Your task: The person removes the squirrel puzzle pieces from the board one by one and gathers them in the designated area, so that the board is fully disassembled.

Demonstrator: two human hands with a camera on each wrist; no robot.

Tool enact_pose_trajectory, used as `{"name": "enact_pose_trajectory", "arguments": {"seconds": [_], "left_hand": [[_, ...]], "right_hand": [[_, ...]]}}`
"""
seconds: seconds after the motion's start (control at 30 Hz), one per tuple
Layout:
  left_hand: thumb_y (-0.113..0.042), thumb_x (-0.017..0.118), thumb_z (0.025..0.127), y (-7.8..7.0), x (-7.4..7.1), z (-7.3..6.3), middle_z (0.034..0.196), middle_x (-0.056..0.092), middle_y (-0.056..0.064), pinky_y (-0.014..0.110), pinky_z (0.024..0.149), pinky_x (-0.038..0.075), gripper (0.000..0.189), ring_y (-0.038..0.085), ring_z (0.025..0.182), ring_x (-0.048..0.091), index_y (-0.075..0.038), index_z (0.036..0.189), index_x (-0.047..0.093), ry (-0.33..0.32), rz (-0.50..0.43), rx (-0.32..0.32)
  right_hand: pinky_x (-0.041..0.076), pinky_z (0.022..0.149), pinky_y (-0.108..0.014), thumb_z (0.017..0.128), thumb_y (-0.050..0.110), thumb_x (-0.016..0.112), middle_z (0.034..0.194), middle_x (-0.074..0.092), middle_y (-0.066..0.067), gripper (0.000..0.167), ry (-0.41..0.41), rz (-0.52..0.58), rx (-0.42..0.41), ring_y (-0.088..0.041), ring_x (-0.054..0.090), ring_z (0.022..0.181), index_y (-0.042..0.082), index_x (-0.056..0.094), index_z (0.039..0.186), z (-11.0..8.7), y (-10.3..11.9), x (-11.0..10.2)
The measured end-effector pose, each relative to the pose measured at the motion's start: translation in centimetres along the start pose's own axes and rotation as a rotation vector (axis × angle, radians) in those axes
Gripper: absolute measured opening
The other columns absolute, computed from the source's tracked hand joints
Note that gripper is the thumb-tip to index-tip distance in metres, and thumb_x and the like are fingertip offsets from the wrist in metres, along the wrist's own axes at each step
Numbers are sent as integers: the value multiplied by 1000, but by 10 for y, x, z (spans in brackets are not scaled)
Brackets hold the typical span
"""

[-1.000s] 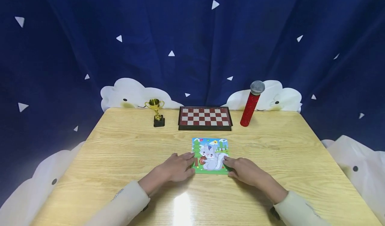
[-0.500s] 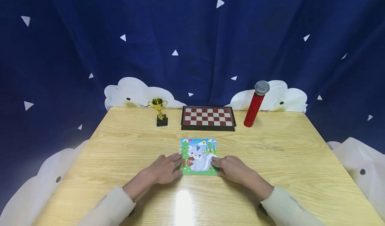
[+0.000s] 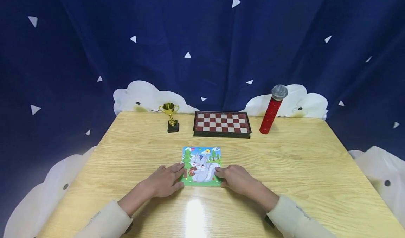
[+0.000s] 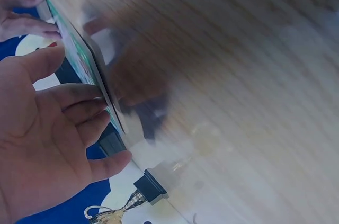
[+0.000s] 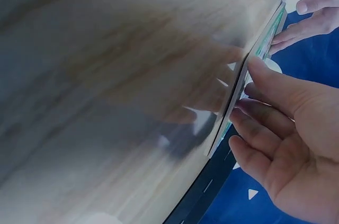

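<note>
A thin, nearly square picture board [image 3: 202, 176] with a grey squirrel holding an acorn lies flat on the wooden table [image 3: 303, 181]. My left hand [image 3: 166, 180] touches its left edge with outstretched fingers, thumb near the front corner. At the right edge, my right hand [image 3: 237, 179] rests its fingertips on the board's border, the fingers slightly bent. In the left wrist view the board [image 4: 79, 54] appears edge-on beyond the left hand [image 4: 47, 134], whose fingers are loosely spread. The right wrist view has the right hand [image 5: 296, 134] against the board's side, fingers relaxed.
Along the table's back stand a gold trophy cup [image 3: 171, 115] on a black base, a red-and-white chessboard [image 3: 222, 122] in a dark case, and a red microphone [image 3: 272, 111] with a silver head. Behind them hangs a dark blue curtain [image 3: 202, 27] with white triangles and clouds.
Both hands have slid the squirrel picture board leftward across the table, staying at its two sides. The chessboard, trophy and microphone keep their places relative to one another; the head view has shifted slightly.
</note>
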State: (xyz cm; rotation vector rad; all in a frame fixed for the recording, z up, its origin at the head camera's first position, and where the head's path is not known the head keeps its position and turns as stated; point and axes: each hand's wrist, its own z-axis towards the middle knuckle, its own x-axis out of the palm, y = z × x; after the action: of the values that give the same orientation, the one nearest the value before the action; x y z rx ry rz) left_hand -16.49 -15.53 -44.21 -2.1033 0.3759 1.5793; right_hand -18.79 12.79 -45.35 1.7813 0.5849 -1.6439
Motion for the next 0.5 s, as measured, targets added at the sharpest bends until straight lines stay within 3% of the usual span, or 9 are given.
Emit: {"name": "enact_pose_trajectory", "arguments": {"seconds": [0.3, 0.5], "left_hand": [[-39, 52, 96, 1, 0, 2, 153, 35, 12, 61, 107, 33, 60, 30, 142, 32, -2, 142, 41, -29, 20, 44], [-39, 52, 96, -4, 4, 14, 155, 29, 14, 62, 109, 29, 62, 31, 144, 27, -3, 144, 37, -55, -24, 80]], "right_hand": [[55, 87, -38, 78, 22, 76, 125, 64, -9, 45, -37, 123, 1, -24, 66, 108, 6, 67, 119, -3, -2, -15], [52, 93, -40, 81, 12, 74, 121, 66, -16, 39, -89, 184, -7, -29, 63, 113, 1, 67, 117, 2, -14, -25]]}}
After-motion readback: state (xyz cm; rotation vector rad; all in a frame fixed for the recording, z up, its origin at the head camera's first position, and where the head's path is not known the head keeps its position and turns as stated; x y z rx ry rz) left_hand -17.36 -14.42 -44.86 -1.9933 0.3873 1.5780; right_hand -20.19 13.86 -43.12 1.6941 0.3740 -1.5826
